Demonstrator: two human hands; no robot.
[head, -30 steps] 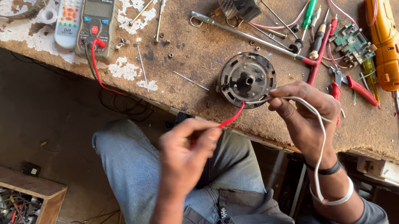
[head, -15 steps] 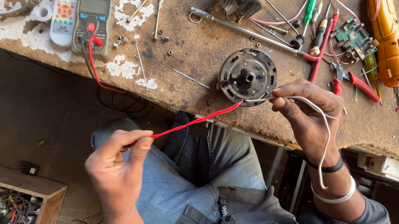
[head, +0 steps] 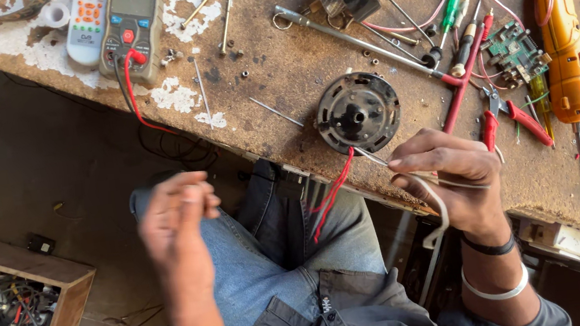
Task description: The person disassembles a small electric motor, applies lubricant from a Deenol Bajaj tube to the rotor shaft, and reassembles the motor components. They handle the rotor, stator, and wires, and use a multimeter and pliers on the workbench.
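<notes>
A round black motor part [head: 357, 111] lies near the front edge of the worn wooden bench [head: 276, 73]. Two red wires [head: 329, 197] hang loose from it over my lap. My right hand [head: 453, 177] pinches a thin white wire [head: 433, 222] that runs from the motor and loops down past my wrist. My left hand [head: 178, 222] hovers over my left knee, away from the bench, with its fingers curled together and nothing visible in them; it is a little blurred.
A multimeter [head: 136, 29] with a red lead and a white remote [head: 85, 21] lie at the bench's far left. Screwdrivers, red-handled pliers [head: 521, 122], a green circuit board [head: 515, 56] and an orange power tool [head: 564, 49] lie at right. A wooden box of wires [head: 5, 305] sits on the floor.
My left hand has let go of the red wire it was pulling out to the left and has drawn back over my knee. The red wire now hangs down from the motor.
</notes>
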